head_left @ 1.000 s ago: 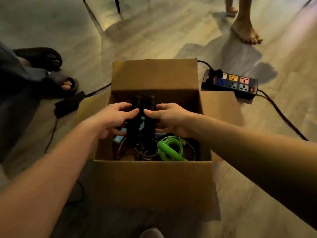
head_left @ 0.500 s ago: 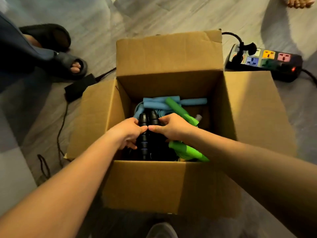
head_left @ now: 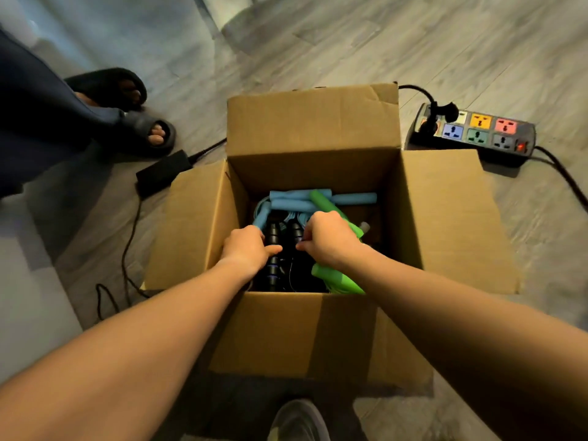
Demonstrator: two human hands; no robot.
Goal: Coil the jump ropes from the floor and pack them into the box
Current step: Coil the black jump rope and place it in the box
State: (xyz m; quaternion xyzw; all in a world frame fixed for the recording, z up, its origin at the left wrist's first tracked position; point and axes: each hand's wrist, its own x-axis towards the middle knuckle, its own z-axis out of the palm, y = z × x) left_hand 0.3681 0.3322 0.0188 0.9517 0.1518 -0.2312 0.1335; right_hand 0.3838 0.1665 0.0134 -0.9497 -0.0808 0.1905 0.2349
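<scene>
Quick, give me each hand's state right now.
Left hand: closed on the black jump rope handles inside the cardboard box.
Right hand: closed on the same handles.

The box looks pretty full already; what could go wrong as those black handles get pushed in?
Two risks, both guesses. The black handles sit between both hands, left hand and right hand, atop blue handles and green handles, so the coil might spring loose when released. The green handles lean on the box front wall and might snag or ride up.
</scene>
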